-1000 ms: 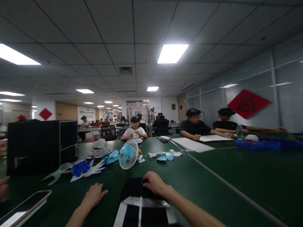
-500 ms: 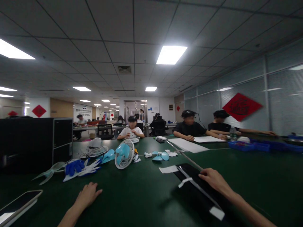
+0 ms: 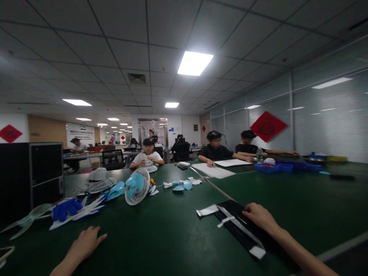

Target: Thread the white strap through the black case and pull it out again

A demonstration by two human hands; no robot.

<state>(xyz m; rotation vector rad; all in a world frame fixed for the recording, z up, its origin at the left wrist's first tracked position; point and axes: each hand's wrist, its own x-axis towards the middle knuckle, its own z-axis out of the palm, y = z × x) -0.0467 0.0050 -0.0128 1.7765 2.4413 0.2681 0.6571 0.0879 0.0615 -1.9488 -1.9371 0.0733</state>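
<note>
My right hand (image 3: 261,217) is closed at the upper edge of a flat black piece (image 3: 240,209), thumb and fingers together there. White strips (image 3: 227,221) cross this piece, and a white tab (image 3: 257,252) sits at its near end. Part of the black piece is hidden under my right hand and forearm. My left hand (image 3: 85,240) rests on the green table (image 3: 161,237), palm down, with its thumb stretched out and nothing held. Beyond it lie blue-and-white gloves (image 3: 75,211) and a fan grille with light-blue blades (image 3: 138,186).
A long thin rod (image 3: 215,186) runs across the table beyond the black piece. Loose blue fan blades (image 3: 182,185) lie mid-table. A computer tower (image 3: 46,170) stands left. Blue trays (image 3: 273,168) sit at the far right. Several people sit across, one by white sheets (image 3: 217,171).
The view has swung to the right, so the scene sits further left. The black piece, tilted up before, now lies flatter on the table. My right hand stays at its edge.
</note>
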